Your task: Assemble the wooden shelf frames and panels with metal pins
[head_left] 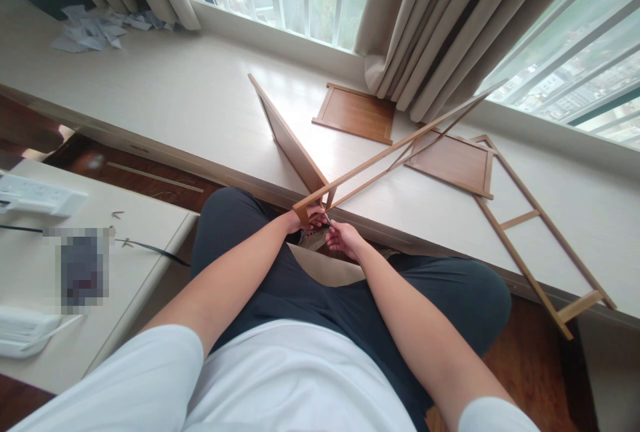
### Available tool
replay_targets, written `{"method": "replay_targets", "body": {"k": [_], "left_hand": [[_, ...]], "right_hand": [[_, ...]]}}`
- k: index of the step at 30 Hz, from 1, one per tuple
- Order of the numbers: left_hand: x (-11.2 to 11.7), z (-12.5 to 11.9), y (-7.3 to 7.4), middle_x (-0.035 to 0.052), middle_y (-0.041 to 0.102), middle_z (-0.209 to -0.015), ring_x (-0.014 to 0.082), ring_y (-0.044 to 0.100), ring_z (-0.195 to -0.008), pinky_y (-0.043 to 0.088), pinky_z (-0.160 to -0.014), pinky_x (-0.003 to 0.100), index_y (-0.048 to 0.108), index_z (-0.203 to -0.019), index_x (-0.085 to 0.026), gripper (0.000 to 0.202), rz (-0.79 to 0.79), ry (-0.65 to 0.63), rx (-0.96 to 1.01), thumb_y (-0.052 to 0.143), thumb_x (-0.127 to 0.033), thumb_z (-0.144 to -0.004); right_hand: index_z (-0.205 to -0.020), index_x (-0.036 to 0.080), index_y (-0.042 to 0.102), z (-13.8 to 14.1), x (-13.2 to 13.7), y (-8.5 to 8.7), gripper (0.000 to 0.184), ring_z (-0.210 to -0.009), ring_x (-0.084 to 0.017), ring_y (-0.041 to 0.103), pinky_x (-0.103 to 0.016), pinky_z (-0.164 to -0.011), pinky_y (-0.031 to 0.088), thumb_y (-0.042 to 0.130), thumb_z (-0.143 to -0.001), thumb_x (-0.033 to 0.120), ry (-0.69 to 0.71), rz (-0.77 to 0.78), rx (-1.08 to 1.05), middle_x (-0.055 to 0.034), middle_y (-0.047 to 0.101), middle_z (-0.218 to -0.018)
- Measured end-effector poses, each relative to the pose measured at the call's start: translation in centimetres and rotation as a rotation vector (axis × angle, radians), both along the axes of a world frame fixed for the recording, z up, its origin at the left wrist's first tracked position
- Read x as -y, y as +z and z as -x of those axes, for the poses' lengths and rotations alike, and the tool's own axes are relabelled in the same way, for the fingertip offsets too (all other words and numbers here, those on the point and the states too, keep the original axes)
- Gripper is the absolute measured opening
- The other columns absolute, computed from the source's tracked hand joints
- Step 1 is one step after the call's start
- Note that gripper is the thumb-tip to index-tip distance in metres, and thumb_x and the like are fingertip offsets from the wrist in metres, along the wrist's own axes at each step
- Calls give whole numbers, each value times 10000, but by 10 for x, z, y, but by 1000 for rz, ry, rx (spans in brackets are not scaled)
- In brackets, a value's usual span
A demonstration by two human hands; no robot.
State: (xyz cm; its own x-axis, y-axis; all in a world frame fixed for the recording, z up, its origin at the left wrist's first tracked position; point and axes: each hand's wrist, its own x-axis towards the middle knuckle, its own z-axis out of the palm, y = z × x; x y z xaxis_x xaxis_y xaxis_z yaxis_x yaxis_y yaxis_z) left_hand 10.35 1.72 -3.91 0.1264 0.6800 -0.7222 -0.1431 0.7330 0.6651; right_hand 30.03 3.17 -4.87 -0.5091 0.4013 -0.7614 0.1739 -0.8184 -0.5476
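My left hand grips the near end of a long wooden ladder-like frame that slants up and away over the windowsill. A brown shelf panel stands on edge, joined to that frame end. Close beside it, my right hand is closed on a small thin metal tool at the frame's end; I cannot make out what the tool is. Both hands sit just above my lap.
A second ladder-like frame lies flat on the white windowsill at right. Two more brown panels lie near the curtains. Crumpled paper sits far left. A low white table stands at my left.
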Motion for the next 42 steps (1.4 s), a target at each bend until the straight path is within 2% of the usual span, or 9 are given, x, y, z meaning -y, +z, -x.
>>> {"method": "replay_targets", "body": {"k": [10, 20, 26, 32, 37, 42], "left_hand": [[0, 0, -1, 66, 755, -906, 128, 619, -738, 393, -567, 211, 737, -828, -161, 337, 24, -1, -18, 766, -494, -783], [0, 0, 4, 69, 773, -934, 138, 639, -749, 398, -587, 228, 734, -858, -167, 361, 1, 3, -5, 804, -500, -736], [0, 0, 3, 62, 768, -915, 127, 627, -738, 397, -585, 213, 734, -856, -157, 356, 2, -3, 0, 782, -496, -759], [1, 1, 2, 66, 769, -922, 131, 633, -746, 399, -581, 211, 744, -848, -160, 331, -8, -1, -9, 757, -486, -786], [1, 0, 1, 60, 763, -893, 118, 616, -717, 394, -569, 202, 740, -835, -158, 319, 1, 9, -5, 752, -474, -792], [0, 0, 0, 66, 768, -915, 121, 624, -724, 394, -570, 213, 746, -845, -159, 327, -7, -3, -8, 742, -482, -801]], "right_hand": [[-748, 204, 496, 0, 1, -2, 401, -536, -129, 586, -249, -548, 484, 574, -997, 509, -6, -68, 6, -32, 663, -669], [-841, 197, 553, -1, 1, 0, 313, -514, -112, 565, -229, -532, 473, 592, -991, 469, -5, -158, 18, -5, 660, -657], [-846, 189, 566, -1, 0, -6, 358, -495, -110, 553, -227, -506, 459, 535, -1005, 508, 4, -221, 54, -13, 654, -642], [-815, 208, 564, -2, -2, -17, 437, -482, -118, 536, -219, -465, 401, 567, -933, 628, 112, -450, 127, -3, 635, -607], [-855, 221, 575, -10, -3, -17, 335, -550, -133, 581, -237, -534, 445, 653, -880, 546, 230, -659, 142, 10, 662, -654], [-878, 220, 595, -15, -6, -14, 256, -606, -150, 614, -264, -600, 485, 669, -863, 465, 275, -756, 163, 16, 665, -672]]}}
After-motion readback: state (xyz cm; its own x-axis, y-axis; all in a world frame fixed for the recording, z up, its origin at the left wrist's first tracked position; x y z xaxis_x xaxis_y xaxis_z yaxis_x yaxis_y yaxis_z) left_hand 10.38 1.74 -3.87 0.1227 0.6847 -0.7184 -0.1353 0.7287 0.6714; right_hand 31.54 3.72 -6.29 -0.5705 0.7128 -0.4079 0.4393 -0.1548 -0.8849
